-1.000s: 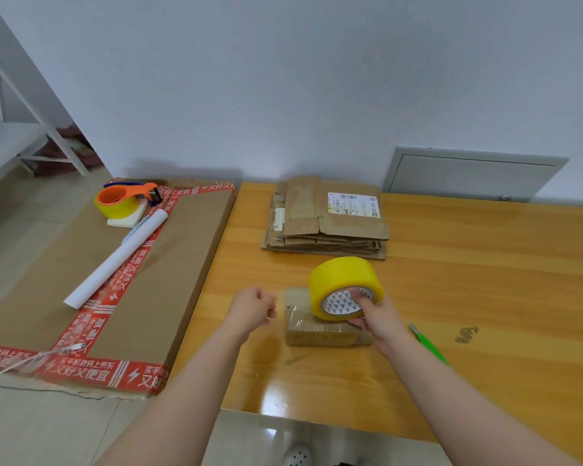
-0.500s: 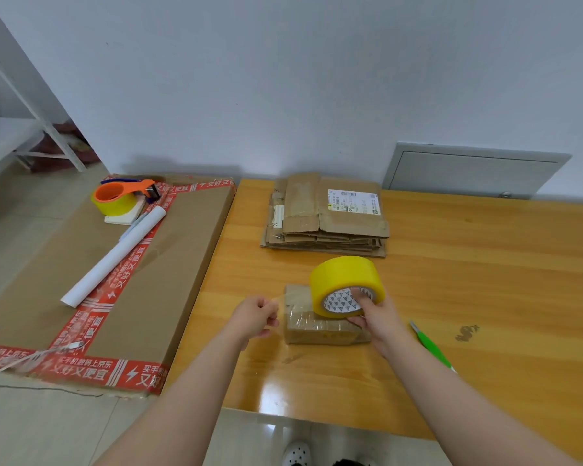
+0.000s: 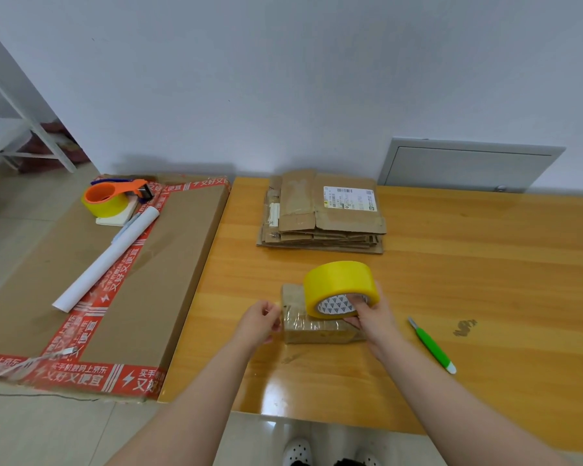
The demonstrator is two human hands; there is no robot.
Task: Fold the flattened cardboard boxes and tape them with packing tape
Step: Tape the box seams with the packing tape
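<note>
A small folded cardboard box (image 3: 303, 326), wrapped in clear tape, lies on the wooden table (image 3: 468, 280). My right hand (image 3: 372, 314) grips a yellow packing tape roll (image 3: 339, 284) on top of the box, with fingers inside the core. My left hand (image 3: 260, 319) is at the box's left end and pinches the tape's loose end. A stack of flattened cardboard boxes (image 3: 322, 216) sits farther back on the table.
A green-handled cutter (image 3: 431, 344) lies right of the box. Left of the table is a large flat carton (image 3: 91, 284) with red tape. It carries an orange tape dispenser (image 3: 110, 196) and a white paper roll (image 3: 105, 260). The table's near edge is close.
My left hand has moved right, closer to the box's left end. The tape roll and my right hand stay on the box.
</note>
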